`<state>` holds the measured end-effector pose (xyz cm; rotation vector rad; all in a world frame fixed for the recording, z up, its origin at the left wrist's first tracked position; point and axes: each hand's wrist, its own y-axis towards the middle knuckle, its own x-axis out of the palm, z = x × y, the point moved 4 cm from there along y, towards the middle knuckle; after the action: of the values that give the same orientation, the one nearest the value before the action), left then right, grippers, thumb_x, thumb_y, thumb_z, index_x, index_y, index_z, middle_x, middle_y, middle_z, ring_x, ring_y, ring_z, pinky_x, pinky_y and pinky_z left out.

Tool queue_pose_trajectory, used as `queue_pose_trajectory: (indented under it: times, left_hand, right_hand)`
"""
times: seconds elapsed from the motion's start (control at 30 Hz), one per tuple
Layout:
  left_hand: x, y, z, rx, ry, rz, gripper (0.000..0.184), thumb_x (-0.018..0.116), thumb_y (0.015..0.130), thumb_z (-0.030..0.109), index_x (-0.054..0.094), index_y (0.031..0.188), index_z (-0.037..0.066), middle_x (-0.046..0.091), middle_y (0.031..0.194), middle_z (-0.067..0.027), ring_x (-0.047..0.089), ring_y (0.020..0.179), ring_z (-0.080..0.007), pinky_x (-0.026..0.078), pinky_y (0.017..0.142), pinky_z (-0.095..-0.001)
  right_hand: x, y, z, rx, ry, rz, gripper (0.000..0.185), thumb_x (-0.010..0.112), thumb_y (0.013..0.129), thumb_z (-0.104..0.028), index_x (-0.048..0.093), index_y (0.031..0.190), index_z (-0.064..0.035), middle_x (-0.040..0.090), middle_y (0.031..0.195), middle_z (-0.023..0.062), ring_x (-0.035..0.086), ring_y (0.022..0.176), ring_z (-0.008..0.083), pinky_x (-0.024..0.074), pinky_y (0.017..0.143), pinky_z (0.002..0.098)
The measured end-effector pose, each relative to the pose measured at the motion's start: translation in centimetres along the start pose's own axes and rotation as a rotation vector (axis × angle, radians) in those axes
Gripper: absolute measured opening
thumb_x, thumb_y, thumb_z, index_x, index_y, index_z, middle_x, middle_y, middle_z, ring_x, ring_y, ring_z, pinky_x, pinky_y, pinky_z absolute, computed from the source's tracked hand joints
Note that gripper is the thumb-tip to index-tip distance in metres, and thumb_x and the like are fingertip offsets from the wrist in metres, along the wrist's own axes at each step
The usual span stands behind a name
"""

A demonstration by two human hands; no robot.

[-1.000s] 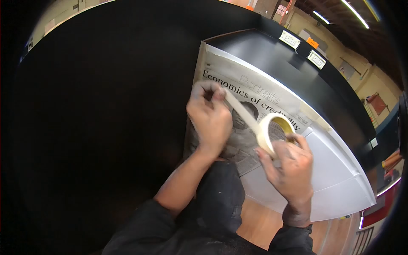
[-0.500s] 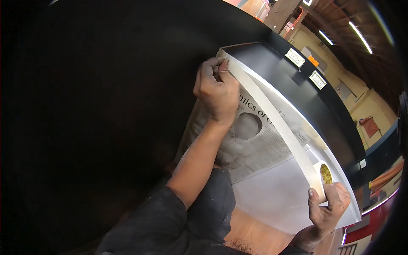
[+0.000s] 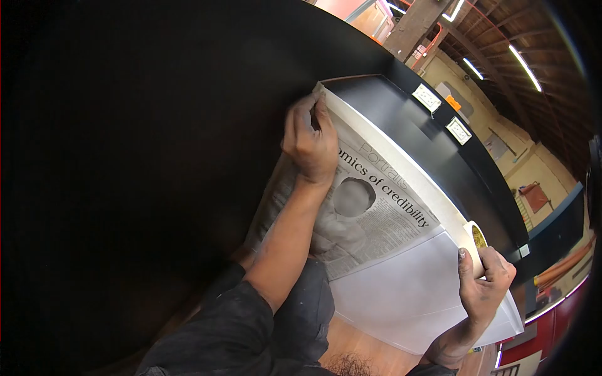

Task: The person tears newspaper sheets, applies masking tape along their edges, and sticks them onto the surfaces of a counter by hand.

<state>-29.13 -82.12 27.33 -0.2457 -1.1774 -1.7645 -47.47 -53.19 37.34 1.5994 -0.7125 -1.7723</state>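
My left hand [image 3: 310,141] pinches the end of the masking tape [image 3: 401,160] at the upper left corner of the newspaper sheet [image 3: 389,216]. The tape runs in a long straight strip along the sheet's upper edge, beside the black surface. At its far end my right hand [image 3: 483,285] grips the tape roll [image 3: 476,241], thumb on the near side. Below the newspaper, a white panel [image 3: 395,301] shows.
A black board [image 3: 157,156] fills the left side. Beyond the newspaper lies a black shelf-like surface [image 3: 401,119] with two white outlets [image 3: 427,98] on its back edge. Wooden floor [image 3: 357,341] shows below.
The right hand has drawn the roll away to the right, lengthening the strip. My left hand has moved up to the sheet's corner. The strip now lies along the upper edge instead of crossing the print.
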Motion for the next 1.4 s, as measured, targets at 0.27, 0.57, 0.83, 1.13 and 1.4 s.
queue_pose_trajectory:
  times: [0.27, 0.57, 0.83, 1.13, 1.4]
  left_hand:
    - [0.3, -0.1, -0.4, 0.047, 0.019, 0.01, 0.011, 0.078, 0.092, 0.003, 0.074, 0.101, -0.002, 0.077, 0.097, -0.0131, 0.075, 0.085, -0.0275, 0.059, 0.075, -0.0355]
    - [0.4, -0.7, -0.2, -0.04, -0.029, 0.058, 0.017, 0.081, 0.09, 0.002, 0.077, 0.107, -0.001, 0.073, 0.093, -0.0103, 0.072, 0.081, -0.02, 0.058, 0.067, -0.0296]
    - [0.1, -0.3, 0.4, -0.062, 0.063, -0.167, 0.024, 0.071, 0.098, 0.007, 0.077, 0.121, 0.0, 0.07, 0.087, -0.0119, 0.069, 0.075, -0.0217, 0.056, 0.065, -0.0329]
    - [-0.8, -1.0, -0.2, -0.036, 0.058, -0.395, 0.041, 0.065, 0.101, 0.009, 0.065, 0.141, 0.003, 0.068, 0.094, -0.0146, 0.072, 0.078, -0.033, 0.059, 0.068, -0.0408]
    - [-0.6, -0.6, 1.1, -0.071, 0.091, -0.586, 0.056, 0.056, 0.109, 0.03, 0.052, 0.148, -0.009, 0.065, 0.112, -0.0255, 0.07, 0.097, -0.0403, 0.057, 0.083, -0.0464]
  right_hand:
    - [0.6, -0.2, 0.0, -0.014, -0.003, -0.029, 0.024, 0.085, 0.08, -0.011, 0.065, 0.076, 0.0017, 0.057, 0.058, 0.012, 0.053, 0.051, 0.024, 0.0402, 0.054, 0.035]
    - [0.6, 0.5, 1.0, -0.002, -0.012, 0.001, 0.024, 0.085, 0.081, -0.011, 0.066, 0.076, 0.0024, 0.057, 0.058, 0.0121, 0.051, 0.048, 0.0225, 0.0381, 0.05, 0.0335]
    - [1.2, 0.5, 1.3, 0.034, 0.037, 0.012, 0.024, 0.084, 0.082, -0.011, 0.066, 0.077, 0.0033, 0.057, 0.057, 0.0123, 0.051, 0.049, 0.0205, 0.0377, 0.049, 0.033]
    - [1.2, 0.5, 1.3, 0.061, 0.04, -0.024, 0.023, 0.083, 0.083, -0.011, 0.067, 0.079, 0.004, 0.058, 0.058, 0.0138, 0.055, 0.049, 0.0221, 0.0408, 0.05, 0.0329]
    - [1.8, 0.6, 0.1, 0.179, -0.088, 0.054, 0.024, 0.081, 0.086, -0.015, 0.068, 0.076, 0.0027, 0.057, 0.053, 0.0171, 0.055, 0.043, 0.0298, 0.0426, 0.048, 0.0358]
